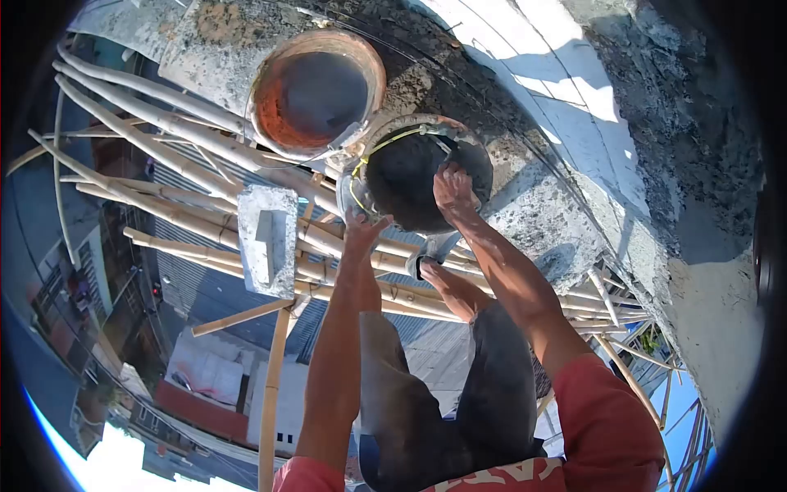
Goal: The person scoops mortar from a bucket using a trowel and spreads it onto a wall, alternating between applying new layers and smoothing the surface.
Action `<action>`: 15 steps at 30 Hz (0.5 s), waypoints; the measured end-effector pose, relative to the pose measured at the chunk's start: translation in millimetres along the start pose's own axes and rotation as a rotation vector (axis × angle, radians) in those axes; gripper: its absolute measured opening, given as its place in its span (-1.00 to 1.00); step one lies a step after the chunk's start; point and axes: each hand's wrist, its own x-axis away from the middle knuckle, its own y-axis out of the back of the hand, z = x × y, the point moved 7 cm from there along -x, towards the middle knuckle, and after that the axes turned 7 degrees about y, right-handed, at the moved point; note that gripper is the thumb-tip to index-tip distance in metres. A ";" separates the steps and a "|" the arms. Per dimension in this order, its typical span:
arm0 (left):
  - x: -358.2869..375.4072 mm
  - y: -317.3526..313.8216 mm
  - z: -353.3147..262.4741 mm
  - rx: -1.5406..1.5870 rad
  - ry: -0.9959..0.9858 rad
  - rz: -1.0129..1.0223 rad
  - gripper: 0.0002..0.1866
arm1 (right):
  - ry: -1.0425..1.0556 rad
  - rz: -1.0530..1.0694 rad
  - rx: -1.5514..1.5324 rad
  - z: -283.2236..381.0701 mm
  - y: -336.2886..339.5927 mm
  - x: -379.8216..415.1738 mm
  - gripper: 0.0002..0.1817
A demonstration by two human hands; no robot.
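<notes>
A round bucket [403,182] holding dark grey wet mortar stands in front of me, with a yellow cord [358,168] along its rim. My left hand [363,233] grips the near left side of that rim. Inside the bucket, my right hand [456,190] is closed around what looks like a mortar-coated trowel [443,144]; its blade is mostly hidden. Just beyond is an orange-brown tub [379,72] with greyish water in it. Left of my left arm, a mortar-spattered float board [279,215] with a raised handle lies on the bamboo poles.
Bamboo poles [184,168] form a scaffold under and beside me, with gaps showing roofs [209,283] far below. My sandalled foot [429,266] is near the bucket. A rough concrete ledge [541,217] and wall [680,131] run along the right. An upright pole [271,394] stands at left.
</notes>
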 end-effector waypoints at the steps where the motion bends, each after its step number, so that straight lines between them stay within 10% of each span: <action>1: -12.8 -10.4 -3.5 0.156 -0.055 0.043 -0.21 | 0.000 0.020 -0.002 6.2 2.0 1.4 -0.79; 3: -57.7 -26.8 13.6 0.268 -0.033 0.137 -0.22 | 0.368 0.207 0.175 35.5 1.5 17.4 -0.74; 7: -67.2 -39.8 13.2 0.606 0.042 0.292 -0.28 | 0.441 0.164 0.055 -13.7 3.5 60.6 -0.78; 10: -71.0 -38.4 22.7 0.380 0.031 0.175 -0.32 | 0.129 0.161 -0.012 -36.2 0.2 45.9 -0.76; 15: -75.2 -29.0 32.6 -0.067 -0.072 -0.045 -0.40 | 0.170 0.171 0.065 16.7 23.4 -12.5 -0.76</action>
